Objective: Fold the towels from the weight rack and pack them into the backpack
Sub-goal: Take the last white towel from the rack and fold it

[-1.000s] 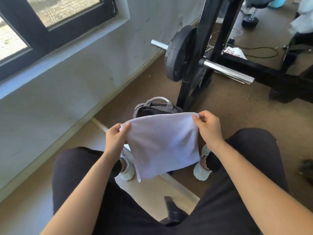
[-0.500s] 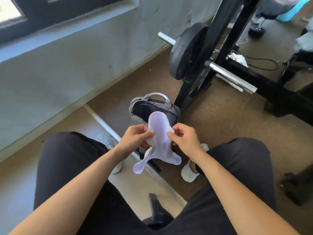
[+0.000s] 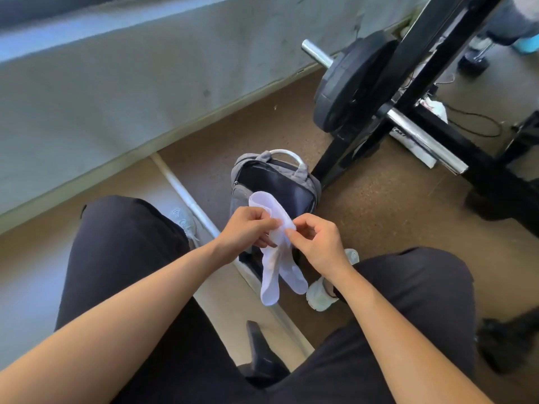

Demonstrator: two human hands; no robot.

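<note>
White towel (image 3: pixel 272 269), grey backpack (image 3: pixel 243 193) with dark interior, black weight rack (image 3: pixel 408 91), black trousers (image 3: pixel 125 252), white shoes (image 3: pixel 318 294).

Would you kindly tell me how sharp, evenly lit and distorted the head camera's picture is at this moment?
In the head view, wide-angle distortion stretches the forearms toward the bottom corners; the towel, left hand and right hand look slightly soft; the head view's top-right corner is blurrier; daylight glares off the chrome bar.
</note>
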